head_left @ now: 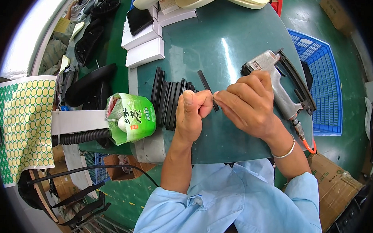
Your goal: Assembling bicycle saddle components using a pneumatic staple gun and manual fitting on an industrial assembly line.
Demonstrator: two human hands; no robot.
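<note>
A thin, straight dark strip slants between my two hands over the green table. Its far end and a short near end show; the middle is partly covered by fingers. My left hand is closed, thumb upward, its fingertips at the strip. From the other side, the pinched fingertips of my right hand meet the strip. Just left of my left hand lies a row of black strips, side by side. A silver and black air staple gun lies right of my right hand, an orange hose at its handle.
Left of the black strips is a green plastic packet, opened at the top. White boxes with a black phone stand at the back left. A blue crate and a cardboard box flank the table's right side. A sticker sheet hangs far left.
</note>
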